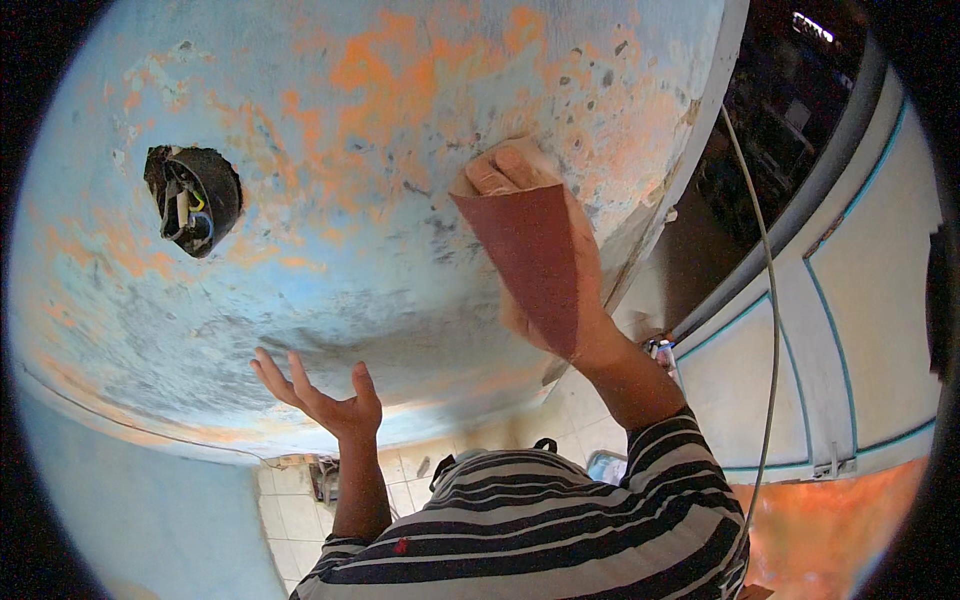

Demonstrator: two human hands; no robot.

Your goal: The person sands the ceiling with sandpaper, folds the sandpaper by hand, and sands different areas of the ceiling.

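Note:
A wall of worn blue paint fills the view ahead, with orange patches and dark scuffs. My right hand is closed on a reddish-brown sheet of sandpaper, and its fingers press near the wall's pitted right part. The sheet hangs down over the hand and wrist, hiding much of the palm. Lower and to the left, my left hand is raised with spread fingers and holds nothing. Whether it touches the wall I cannot tell.
A round hole with a black electrical box and exposed wires sits at left. On the right are a dark doorway, a hanging cable and a pale door with blue trim. Floor tiles lie below.

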